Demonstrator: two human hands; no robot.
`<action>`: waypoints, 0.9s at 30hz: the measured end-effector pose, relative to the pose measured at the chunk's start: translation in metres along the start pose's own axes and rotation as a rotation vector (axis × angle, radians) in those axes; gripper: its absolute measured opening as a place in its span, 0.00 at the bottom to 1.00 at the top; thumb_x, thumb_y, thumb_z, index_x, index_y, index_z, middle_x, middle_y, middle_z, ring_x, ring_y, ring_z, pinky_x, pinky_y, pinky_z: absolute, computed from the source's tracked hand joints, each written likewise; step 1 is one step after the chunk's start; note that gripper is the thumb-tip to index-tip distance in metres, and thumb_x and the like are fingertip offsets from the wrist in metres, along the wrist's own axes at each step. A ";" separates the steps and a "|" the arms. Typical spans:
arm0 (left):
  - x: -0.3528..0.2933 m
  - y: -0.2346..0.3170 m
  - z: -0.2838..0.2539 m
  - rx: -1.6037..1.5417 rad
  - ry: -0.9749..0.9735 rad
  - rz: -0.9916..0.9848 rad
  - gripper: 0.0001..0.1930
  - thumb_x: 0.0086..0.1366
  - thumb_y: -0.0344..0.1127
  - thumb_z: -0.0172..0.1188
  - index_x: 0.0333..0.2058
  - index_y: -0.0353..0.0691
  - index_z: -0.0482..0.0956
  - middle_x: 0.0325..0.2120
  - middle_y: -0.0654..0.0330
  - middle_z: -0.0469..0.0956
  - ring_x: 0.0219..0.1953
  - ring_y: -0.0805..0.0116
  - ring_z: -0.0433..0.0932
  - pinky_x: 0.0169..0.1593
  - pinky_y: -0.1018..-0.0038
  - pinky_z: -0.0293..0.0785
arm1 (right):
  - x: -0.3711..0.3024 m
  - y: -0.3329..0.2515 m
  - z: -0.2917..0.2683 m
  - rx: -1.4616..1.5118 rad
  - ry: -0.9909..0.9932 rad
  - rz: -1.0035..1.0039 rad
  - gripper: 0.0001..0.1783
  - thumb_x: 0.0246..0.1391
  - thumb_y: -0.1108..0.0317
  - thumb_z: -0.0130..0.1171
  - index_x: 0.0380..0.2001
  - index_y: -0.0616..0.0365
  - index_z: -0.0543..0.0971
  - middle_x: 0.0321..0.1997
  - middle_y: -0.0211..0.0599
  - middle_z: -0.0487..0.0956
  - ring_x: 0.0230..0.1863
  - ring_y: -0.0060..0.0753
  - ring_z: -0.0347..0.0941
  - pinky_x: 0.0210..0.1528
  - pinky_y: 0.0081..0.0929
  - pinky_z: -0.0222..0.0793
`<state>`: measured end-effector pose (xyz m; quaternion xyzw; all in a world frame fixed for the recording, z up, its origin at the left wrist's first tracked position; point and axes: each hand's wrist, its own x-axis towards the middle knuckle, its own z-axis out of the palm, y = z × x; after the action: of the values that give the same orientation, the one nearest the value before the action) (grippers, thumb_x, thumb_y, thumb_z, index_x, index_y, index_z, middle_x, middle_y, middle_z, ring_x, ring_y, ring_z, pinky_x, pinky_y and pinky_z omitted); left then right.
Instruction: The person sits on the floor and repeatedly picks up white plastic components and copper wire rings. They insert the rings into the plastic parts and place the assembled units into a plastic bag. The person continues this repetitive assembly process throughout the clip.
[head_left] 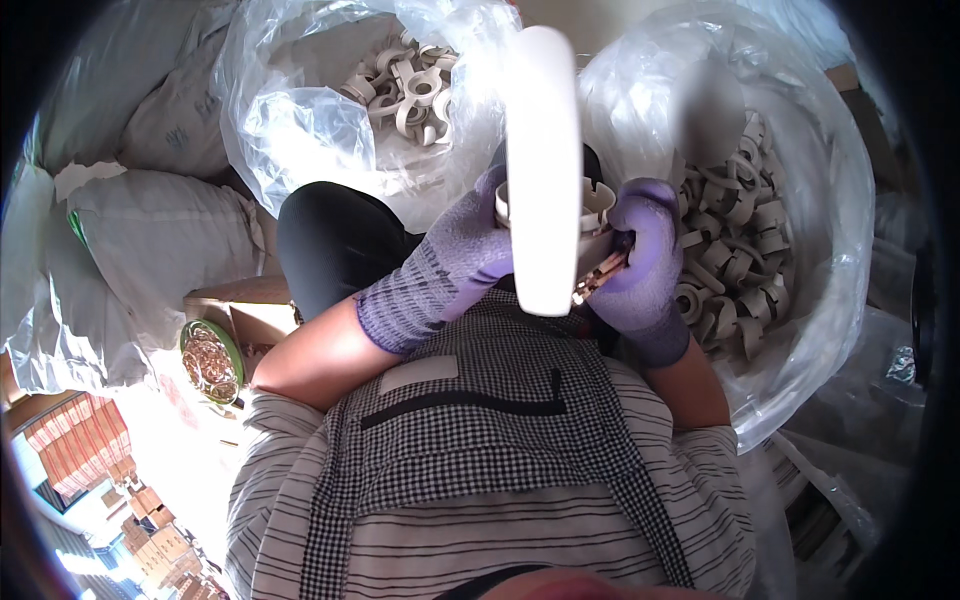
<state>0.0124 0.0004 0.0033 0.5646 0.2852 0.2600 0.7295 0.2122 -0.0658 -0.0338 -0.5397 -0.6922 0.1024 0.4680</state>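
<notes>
Both my hands wear purple knitted gloves and meet in front of my apron. My left hand (465,245) closes on the left side of a cream plastic ring-shaped part (598,203) with a notched rim. At its other side my right hand (645,245) is curled, fingers bent against the part. Small brass-coloured metal pieces (600,277) stick out by the right thumb, apparently pinched there. A long white rounded object (545,170) stands in front of the part and hides its middle and my left fingertips. What that object is, I cannot tell.
A clear plastic bag (290,130) of cream ring parts (420,88) lies far left. Another big bag (830,300) at the right holds curved cream pieces (740,205). A green-rimmed bowl (212,362) of copper-coloured bits stands left beside a cardboard box (262,318). White sacks (165,250) lie behind.
</notes>
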 end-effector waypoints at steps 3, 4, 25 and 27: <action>0.003 -0.002 0.009 0.014 0.212 0.075 0.39 0.64 0.41 0.68 0.64 0.25 0.57 0.51 0.50 0.75 0.53 0.64 0.77 0.59 0.67 0.75 | 0.005 0.002 0.004 0.090 0.044 0.045 0.32 0.34 0.65 0.79 0.42 0.61 0.72 0.41 0.43 0.72 0.38 0.44 0.77 0.41 0.37 0.76; 0.002 -0.002 0.003 0.175 0.203 0.239 0.35 0.63 0.39 0.67 0.62 0.27 0.62 0.51 0.48 0.74 0.54 0.61 0.76 0.59 0.66 0.73 | 0.001 0.011 0.008 0.115 0.058 0.047 0.32 0.34 0.66 0.79 0.43 0.61 0.72 0.41 0.43 0.72 0.38 0.43 0.77 0.42 0.36 0.76; -0.012 0.043 -0.001 1.136 0.267 0.641 0.22 0.43 0.39 0.79 0.38 0.41 0.83 0.37 0.54 0.81 0.40 0.55 0.83 0.44 0.63 0.80 | 0.024 -0.014 -0.014 0.006 0.094 -0.092 0.35 0.25 0.71 0.77 0.43 0.56 0.73 0.46 0.46 0.71 0.44 0.52 0.75 0.44 0.44 0.75; -0.009 0.042 0.000 1.130 0.251 0.696 0.22 0.43 0.39 0.79 0.38 0.42 0.83 0.36 0.55 0.81 0.39 0.56 0.83 0.43 0.64 0.80 | 0.025 -0.011 -0.016 0.014 0.109 -0.120 0.35 0.25 0.71 0.77 0.43 0.56 0.73 0.47 0.46 0.71 0.44 0.51 0.75 0.44 0.44 0.75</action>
<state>0.0035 0.0041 0.0450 0.8840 0.2613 0.3544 0.1573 0.2175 -0.0553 -0.0043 -0.4988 -0.6962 0.0495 0.5138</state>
